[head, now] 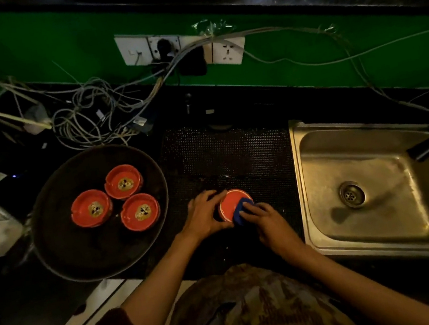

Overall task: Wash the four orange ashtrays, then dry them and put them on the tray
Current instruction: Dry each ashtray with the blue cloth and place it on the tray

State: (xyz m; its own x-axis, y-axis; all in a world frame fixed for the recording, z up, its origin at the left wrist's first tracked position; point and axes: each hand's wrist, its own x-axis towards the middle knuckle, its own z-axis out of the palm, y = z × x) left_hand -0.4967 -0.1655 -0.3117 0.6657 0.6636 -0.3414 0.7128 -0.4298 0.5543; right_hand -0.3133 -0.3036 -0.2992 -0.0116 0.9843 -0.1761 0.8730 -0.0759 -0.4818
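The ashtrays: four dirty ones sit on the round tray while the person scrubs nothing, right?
Not quite. The head view shows three dirty ashtrays on the round tray. The fourth ashtray is off it, held by the left hand while the right hand rubs it with a blue sponge.

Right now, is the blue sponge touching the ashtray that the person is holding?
Touching: the head view shows the blue sponge, under the right hand, pressed onto the ashtray gripped by the left hand.

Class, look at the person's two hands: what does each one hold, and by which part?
Left hand grips the orange ashtray by its left side wall. Right hand holds a blue sponge from its right, pressing it onto the ashtray.
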